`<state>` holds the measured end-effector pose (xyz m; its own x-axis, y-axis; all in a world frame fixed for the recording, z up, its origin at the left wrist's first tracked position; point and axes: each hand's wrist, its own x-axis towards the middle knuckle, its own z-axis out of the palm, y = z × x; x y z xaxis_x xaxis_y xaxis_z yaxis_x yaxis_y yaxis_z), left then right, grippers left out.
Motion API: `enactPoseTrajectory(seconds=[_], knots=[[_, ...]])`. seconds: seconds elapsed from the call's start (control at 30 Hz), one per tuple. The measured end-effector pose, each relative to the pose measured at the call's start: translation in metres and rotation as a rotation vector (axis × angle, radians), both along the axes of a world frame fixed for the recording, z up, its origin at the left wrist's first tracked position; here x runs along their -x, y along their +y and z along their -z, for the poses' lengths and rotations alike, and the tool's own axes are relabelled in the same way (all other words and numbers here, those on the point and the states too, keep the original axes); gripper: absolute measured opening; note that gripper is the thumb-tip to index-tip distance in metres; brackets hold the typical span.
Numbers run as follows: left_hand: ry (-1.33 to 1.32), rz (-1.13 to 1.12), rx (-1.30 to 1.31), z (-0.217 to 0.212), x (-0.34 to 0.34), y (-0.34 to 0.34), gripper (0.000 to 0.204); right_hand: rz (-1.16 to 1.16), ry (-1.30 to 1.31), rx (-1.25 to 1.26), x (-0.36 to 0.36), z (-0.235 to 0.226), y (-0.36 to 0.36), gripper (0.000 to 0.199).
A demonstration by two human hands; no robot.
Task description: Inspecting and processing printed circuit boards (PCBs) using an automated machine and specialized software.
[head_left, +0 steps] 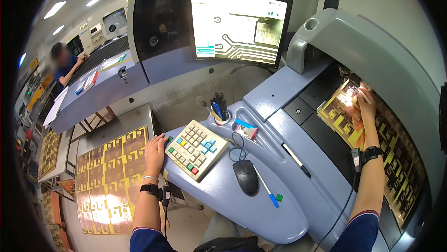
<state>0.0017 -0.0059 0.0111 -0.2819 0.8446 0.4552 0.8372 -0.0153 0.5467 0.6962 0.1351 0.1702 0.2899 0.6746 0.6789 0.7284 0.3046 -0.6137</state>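
Note:
My left hand (155,155) lies at the desk's left edge beside a beige keypad (197,149), its fingers stretched toward a small green button (170,138). Over on the right, my right hand (367,101) reaches under the machine's grey hood, above a gold-and-brown circuit board panel (342,124) on the black bed. Its fingers are pinched around a slim pale thing, too small to name. Bright light glares off the panel near the fingertips. The monitor (239,28) ahead shows an enlarged view of circuit traces.
A black mouse (245,177), a blue-capped pen (266,187), a marker (296,160) and a pen cup (222,114) occupy the desk. Another circuit panel (111,177) rests on the left table. Cables trail from both wristbands. A person (64,66) works at the far left.

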Motion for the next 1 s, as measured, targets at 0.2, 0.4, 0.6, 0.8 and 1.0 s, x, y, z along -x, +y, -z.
enactPoseTrajectory(seconds=[0.2,0.4,0.6,0.8,1.0], knots=[[0.005,-0.008,-0.009,-0.002,-0.004,0.001,0.040,-0.007,-0.176,-0.105,-0.007,0.005,0.007,0.016],[0.022,-0.006,0.001,0.000,-0.003,0.001,0.040,-0.001,0.045,0.004,-0.001,0.003,0.002,0.013],[0.008,-0.010,-0.002,0.004,0.001,0.002,0.039,0.040,-0.002,-0.014,-0.002,0.003,0.000,0.015],[0.007,0.001,-0.007,0.004,0.001,0.004,0.039,0.013,0.029,-0.011,-0.001,0.003,0.002,0.015],[0.019,0.004,0.020,0.002,0.000,0.003,0.043,0.006,0.043,0.001,0.006,0.001,-0.001,0.015]])
